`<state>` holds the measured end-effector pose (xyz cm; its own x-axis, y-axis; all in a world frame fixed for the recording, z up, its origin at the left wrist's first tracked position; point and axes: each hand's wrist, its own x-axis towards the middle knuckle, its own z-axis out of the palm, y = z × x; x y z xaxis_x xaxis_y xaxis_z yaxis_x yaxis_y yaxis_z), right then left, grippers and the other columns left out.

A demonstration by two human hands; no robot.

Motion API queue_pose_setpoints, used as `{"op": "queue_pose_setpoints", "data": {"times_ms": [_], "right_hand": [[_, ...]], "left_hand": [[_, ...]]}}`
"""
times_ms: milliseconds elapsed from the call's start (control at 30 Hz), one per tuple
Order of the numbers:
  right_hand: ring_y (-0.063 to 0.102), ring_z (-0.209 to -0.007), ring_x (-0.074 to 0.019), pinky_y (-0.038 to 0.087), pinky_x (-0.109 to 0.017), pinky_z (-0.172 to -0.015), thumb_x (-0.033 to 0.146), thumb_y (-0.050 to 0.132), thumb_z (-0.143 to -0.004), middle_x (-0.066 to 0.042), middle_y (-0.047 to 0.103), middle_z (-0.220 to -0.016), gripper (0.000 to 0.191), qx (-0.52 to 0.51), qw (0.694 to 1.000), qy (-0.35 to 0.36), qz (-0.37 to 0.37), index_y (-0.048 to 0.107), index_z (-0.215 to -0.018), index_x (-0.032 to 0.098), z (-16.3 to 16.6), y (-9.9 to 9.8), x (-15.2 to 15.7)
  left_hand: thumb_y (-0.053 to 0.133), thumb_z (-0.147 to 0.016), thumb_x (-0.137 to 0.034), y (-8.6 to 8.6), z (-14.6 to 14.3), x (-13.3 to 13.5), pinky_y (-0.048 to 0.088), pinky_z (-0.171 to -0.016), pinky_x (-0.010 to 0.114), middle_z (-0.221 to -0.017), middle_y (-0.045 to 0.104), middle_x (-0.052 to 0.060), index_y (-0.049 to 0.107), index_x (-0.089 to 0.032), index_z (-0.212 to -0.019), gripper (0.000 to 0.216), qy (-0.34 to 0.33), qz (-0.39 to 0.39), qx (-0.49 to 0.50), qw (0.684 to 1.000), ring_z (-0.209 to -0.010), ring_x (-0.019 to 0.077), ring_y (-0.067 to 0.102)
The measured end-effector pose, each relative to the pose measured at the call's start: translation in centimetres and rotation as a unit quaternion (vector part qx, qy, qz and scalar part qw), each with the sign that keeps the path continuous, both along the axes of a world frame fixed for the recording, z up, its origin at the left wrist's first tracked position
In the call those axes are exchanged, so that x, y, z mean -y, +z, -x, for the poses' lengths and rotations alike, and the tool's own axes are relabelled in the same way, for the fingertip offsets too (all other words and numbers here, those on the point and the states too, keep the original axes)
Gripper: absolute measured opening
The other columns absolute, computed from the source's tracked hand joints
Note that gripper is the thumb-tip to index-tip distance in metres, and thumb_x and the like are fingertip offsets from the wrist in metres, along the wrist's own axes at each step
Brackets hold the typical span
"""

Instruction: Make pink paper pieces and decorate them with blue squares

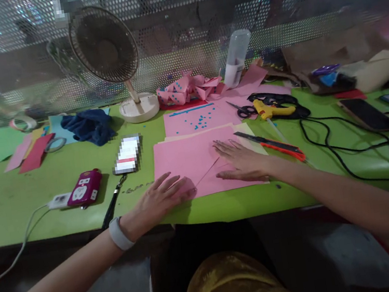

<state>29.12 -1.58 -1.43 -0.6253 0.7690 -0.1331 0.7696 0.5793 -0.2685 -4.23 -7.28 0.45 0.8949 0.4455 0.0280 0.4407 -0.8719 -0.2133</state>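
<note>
A pink sheet of paper (pixel 181 157) lies at the table's front, over cream sheets (pixel 251 132) that show at its right side. My left hand (pixel 166 191) rests on its lower left corner, fingers stretched out. On the right part of the sheet my right hand (pixel 238 159) lies flat with fingers apart. A thin slanting line, a crease or a cut edge, runs between the two hands. Just beyond my right hand is an orange utility knife (pixel 282 147), its dark blade pointing left onto the paper.
Behind are dotted pink paper pieces (pixel 186 88), a fan (pixel 139 108) and a spray bottle (pixel 236 61). Scissors (pixel 244 110) and a yellow glue gun (pixel 273 110) lie right, near a black cable (pixel 329 145). A phone (pixel 128 153) and purple power adapter (pixel 85 187) lie left.
</note>
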Motion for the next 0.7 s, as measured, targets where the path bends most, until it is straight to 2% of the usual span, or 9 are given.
{"op": "queue_pose_setpoints", "data": {"times_ms": [100,200,267,333,400,467,600,700], "right_hand": [[0.008,-0.150,-0.0323,0.010,-0.054,-0.123,0.076,0.036,-0.087,-0.016,0.007,-0.162,0.099,-0.003,1.000,0.007,-0.011,0.007,-0.158,0.013,0.0,0.3,-0.2],[0.006,-0.151,-0.0316,0.007,-0.054,-0.123,0.077,0.035,-0.087,-0.016,0.004,-0.163,0.101,-0.018,0.999,0.008,-0.040,0.005,-0.158,0.012,1.1,0.9,0.5],[0.004,-0.152,-0.0301,0.006,-0.052,-0.123,0.078,0.034,-0.086,-0.016,0.002,-0.163,0.103,-0.027,0.998,0.045,-0.043,0.007,-0.158,0.009,2.4,1.3,1.5],[0.005,-0.152,-0.0294,0.006,-0.052,-0.123,0.079,0.031,-0.087,-0.018,0.006,-0.162,0.102,-0.019,0.995,0.100,-0.021,0.014,-0.156,0.006,3.6,1.4,2.5],[0.007,-0.152,-0.0289,0.006,-0.052,-0.123,0.079,0.027,-0.088,-0.020,0.011,-0.161,0.100,-0.008,0.992,0.123,-0.011,0.020,-0.155,0.005,3.9,1.3,3.0],[0.010,-0.151,-0.0288,0.006,-0.052,-0.123,0.078,0.026,-0.088,-0.020,0.013,-0.161,0.100,-0.001,0.994,0.105,-0.018,0.020,-0.155,0.004,3.2,0.9,2.8],[0.018,-0.150,-0.0303,0.008,-0.054,-0.122,0.077,0.030,-0.088,-0.019,0.017,-0.161,0.097,0.002,0.999,0.023,-0.047,0.019,-0.156,0.007,0.0,0.4,1.3],[0.026,-0.148,-0.0326,0.011,-0.058,-0.121,0.073,0.032,-0.090,-0.019,0.030,-0.157,0.088,-0.013,0.997,-0.010,-0.079,0.035,-0.152,0.011,-1.3,0.6,-0.1]], "left_hand": [[0.057,-0.093,-0.015,0.0,0.2,0.2,0.030,-0.117,0.048,-0.147,0.049,0.005,0.034,-0.030,-0.149,0.062,0.003,0.001,0.002,1.000,-0.139,0.0236,0.040],[0.057,-0.093,-0.014,0.2,0.2,0.2,0.030,-0.117,0.047,-0.149,0.046,0.004,0.034,-0.030,-0.149,0.063,0.006,0.001,-0.010,1.000,-0.138,0.0246,0.041],[0.058,-0.093,-0.015,0.4,0.1,0.2,0.029,-0.117,0.046,-0.151,0.045,0.004,0.037,-0.029,-0.148,0.060,0.004,0.005,-0.017,1.000,-0.138,0.0249,0.041],[0.058,-0.093,-0.016,0.5,0.1,0.2,0.029,-0.117,0.047,-0.151,0.045,0.005,0.038,-0.030,-0.147,0.059,0.000,0.009,-0.016,1.000,-0.139,0.0249,0.040],[0.058,-0.093,-0.015,0.2,0.3,0.1,0.028,-0.118,0.046,-0.150,0.046,0.005,0.039,-0.030,-0.146,0.058,-0.002,0.012,-0.011,1.000,-0.140,0.0237,0.039],[0.058,-0.093,-0.015,-0.1,0.4,0.0,0.026,-0.119,0.046,-0.150,0.046,0.005,0.042,-0.029,-0.145,0.056,0.000,0.012,-0.002,1.000,-0.141,0.0222,0.037],[0.056,-0.093,-0.015,-0.4,0.6,0.0,0.026,-0.119,0.044,-0.150,0.046,0.006,0.043,-0.026,-0.144,0.053,0.005,0.012,0.005,1.000,-0.142,0.0217,0.036],[0.056,-0.092,-0.013,-0.1,0.6,0.0,0.026,-0.119,0.044,-0.151,0.045,0.004,0.043,-0.027,-0.144,0.055,0.001,0.010,0.000,1.000,-0.142,0.0222,0.036]]}}
